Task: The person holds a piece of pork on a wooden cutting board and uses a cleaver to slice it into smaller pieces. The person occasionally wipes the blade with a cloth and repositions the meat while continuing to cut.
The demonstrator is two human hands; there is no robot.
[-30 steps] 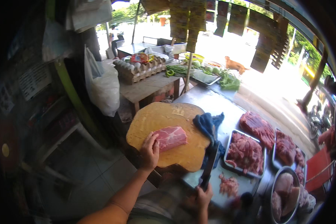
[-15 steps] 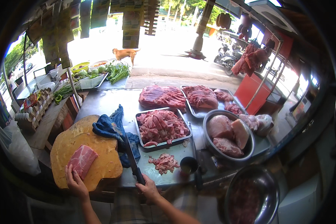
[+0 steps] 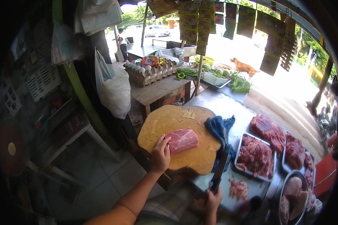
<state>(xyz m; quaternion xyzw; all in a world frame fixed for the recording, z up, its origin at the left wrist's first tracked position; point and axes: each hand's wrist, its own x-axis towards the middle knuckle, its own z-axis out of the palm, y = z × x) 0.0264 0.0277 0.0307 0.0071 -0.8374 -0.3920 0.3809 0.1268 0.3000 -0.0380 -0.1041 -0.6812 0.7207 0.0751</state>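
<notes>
A slab of pinkish-red raw meat (image 3: 184, 140) lies on a thick round wooden chopping block (image 3: 154, 123). My left hand (image 3: 161, 154) grips its near left end, fingers over the top. In my right hand (image 3: 214, 199) is the black handle of a long-bladed knife (image 3: 221, 165), held upward beside the block's right edge, apart from the slab. The blade passes in front of a crumpled blue cloth (image 3: 218, 127) that lies partly on the block. Small meat scraps (image 3: 238, 188) sit on the metal table right of the knife.
On the table's right are a tray of cut meat (image 3: 254, 157), a large meat slab (image 3: 267, 131), another meat tray (image 3: 294, 150) and a metal bowl of meat chunks (image 3: 293, 195). Egg cartons (image 3: 150, 72) and vegetables (image 3: 214, 73) stand beyond the block. A white plastic bag (image 3: 114, 90) hangs left.
My view has swung left, bringing the block toward the middle and the stall's left side into sight. The left hand stays at the slab; the right still holds the knife.
</notes>
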